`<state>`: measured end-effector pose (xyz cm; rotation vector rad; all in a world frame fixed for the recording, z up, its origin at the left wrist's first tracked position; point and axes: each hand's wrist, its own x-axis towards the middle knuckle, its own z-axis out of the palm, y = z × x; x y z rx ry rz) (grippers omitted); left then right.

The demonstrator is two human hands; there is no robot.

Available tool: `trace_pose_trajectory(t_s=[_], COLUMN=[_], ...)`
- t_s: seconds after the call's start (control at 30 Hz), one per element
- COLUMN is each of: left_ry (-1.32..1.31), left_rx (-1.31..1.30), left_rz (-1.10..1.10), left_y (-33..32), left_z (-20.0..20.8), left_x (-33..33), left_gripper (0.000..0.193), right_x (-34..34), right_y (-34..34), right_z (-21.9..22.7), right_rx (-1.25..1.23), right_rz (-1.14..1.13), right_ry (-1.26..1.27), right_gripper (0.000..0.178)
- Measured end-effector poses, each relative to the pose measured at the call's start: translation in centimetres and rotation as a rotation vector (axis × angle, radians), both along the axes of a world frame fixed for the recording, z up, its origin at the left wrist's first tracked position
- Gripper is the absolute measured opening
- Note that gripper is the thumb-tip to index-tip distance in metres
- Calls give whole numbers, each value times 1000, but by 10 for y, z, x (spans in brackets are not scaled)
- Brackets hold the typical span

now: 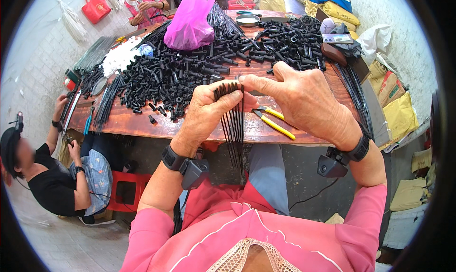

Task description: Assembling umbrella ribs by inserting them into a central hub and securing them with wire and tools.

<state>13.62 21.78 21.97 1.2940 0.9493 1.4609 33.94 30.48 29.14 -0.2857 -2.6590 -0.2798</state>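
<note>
My left hand (209, 101) is closed round a fanned row of thin black rods (232, 134), its thumb pressed across them near their upper ends. The rods hang down past the table edge toward my lap. My right hand (304, 94) reaches in from the right, its index fingertip at the tops of the rods; its thumb is hidden behind the hand. Just below it, pliers with yellow handles (279, 128) lie on the wooden table (199, 127). A large heap of short black tubular parts (166, 75) spreads beyond my left hand.
A pink plastic bag (190, 27) sits on the heap. More black parts (289, 42) and a round tin (248, 20) lie farther back. Long black rods (354, 89) rest at the right. One person (61, 177) works at the left, another (142, 6) across the table.
</note>
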Motion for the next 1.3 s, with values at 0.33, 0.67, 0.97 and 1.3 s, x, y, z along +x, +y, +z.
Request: trace_pose_trajectory(t_s=[0.33, 0.67, 0.97, 1.3], left_ry=[88, 75, 177, 30], left_rx=[32, -17, 15, -15], left_rz=[-24, -16, 5, -43], left_y=[0, -2, 0, 2], left_z=[1, 3, 6, -1], left_x=[0, 2, 6, -1], left_gripper=[25, 27, 27, 28], right_x=[-3, -4, -5, -7], right_y=[7, 23, 22, 21], right_z=[-7, -4, 8, -9], right_rx=[42, -172, -75, -326], right_rz=[77, 165, 181, 177], right_ry=[143, 131, 50, 137], right_gripper=[44, 30, 24, 31])
